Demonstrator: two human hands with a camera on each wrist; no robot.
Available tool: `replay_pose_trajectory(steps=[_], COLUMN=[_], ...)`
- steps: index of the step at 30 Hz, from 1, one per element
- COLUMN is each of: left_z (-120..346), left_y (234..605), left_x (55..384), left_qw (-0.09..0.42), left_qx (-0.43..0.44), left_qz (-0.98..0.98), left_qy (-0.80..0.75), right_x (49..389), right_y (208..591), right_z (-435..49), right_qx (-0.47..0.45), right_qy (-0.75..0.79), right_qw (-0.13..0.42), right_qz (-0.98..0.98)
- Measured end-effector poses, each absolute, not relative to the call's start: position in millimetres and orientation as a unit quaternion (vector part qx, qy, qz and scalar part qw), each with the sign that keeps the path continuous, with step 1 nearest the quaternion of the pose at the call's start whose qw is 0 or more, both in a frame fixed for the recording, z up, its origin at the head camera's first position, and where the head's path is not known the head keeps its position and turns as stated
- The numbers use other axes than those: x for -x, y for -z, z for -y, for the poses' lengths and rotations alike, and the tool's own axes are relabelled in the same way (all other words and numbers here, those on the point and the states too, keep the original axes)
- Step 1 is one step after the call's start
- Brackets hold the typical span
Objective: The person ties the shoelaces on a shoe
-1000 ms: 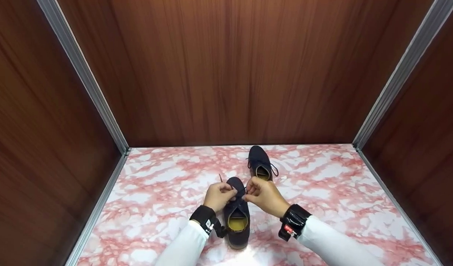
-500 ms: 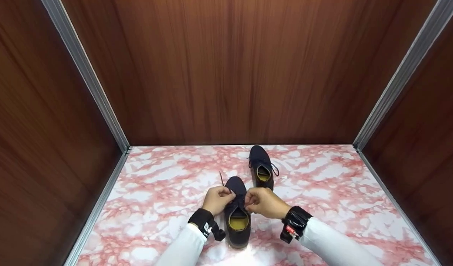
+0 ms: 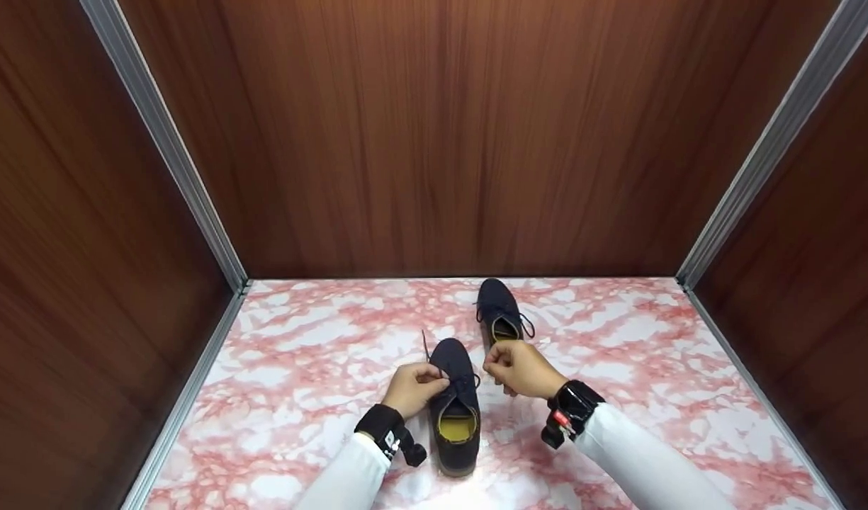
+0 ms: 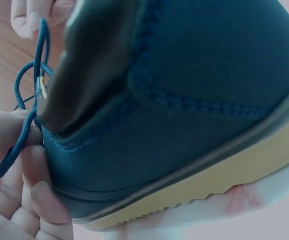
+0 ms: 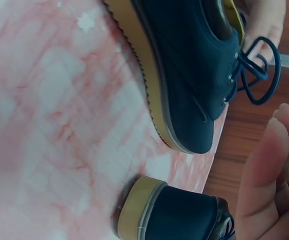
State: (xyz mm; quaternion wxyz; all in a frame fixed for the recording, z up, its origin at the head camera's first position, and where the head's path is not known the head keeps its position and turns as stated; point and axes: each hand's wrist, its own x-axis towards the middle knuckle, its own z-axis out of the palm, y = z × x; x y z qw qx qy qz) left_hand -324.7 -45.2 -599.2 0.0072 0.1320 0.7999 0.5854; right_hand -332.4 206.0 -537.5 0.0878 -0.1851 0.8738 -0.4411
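The nearer dark navy lace-up shoe [image 3: 453, 354] stands upright, toe away from me, its yellowish insole showing. At its left side my left hand [image 3: 409, 391] pinches the shoelace [image 4: 20, 142] between thumb and finger, and a lace end sticks up beyond the fingers. A loose loop of lace [image 5: 274, 82] stands out on the shoe's right side. My right hand [image 3: 526, 370] hovers just right of this shoe, apart from the loop. Its fingers are curled, thumb and fingertip close together, with nothing seen between them. It covers part of the other shoe's heel in the head view.
The matching navy shoe [image 3: 496, 297] stands farther back and slightly right, its lace loops hanging at the sides. Both rest on a pink-and-white marbled surface [image 3: 313, 397]. Brown wood-look panels [image 3: 441, 142] with metal edge strips [image 3: 186, 170] enclose the back and sides.
The right hand drew back toward me over the lacing, then let go and moved away to the right, leaving a lace loop showing. The left hand shifted slightly toward me, still pinching.
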Motion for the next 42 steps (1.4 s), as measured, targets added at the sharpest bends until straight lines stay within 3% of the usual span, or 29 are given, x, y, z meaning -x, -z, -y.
replay_pose_trajectory(steps=[13,22,28,42], left_z=[48,47,46,45], left_y=[600,603,605,602], left_x=[324,325,324,325], left_qw=[0.033,0.029,0.021,0.008], left_qx=[-0.108,-0.105,-0.117,-0.133], left_qz=[-0.796,-0.803,-0.8,-0.802], left_qy=[-0.594,-0.586,-0.588,-0.583], right_x=[360,368,369,374], right_y=[546,560,564,570], right_z=[-184,-169,-163,-157], right_qx=[0.159,0.083,0.055,0.063], right_qy=[0.421,0.455,0.466,0.398], right_qw=[0.049,0.162,0.196,0.175], right_qz=[-0.892,-0.872,-0.861,-0.898])
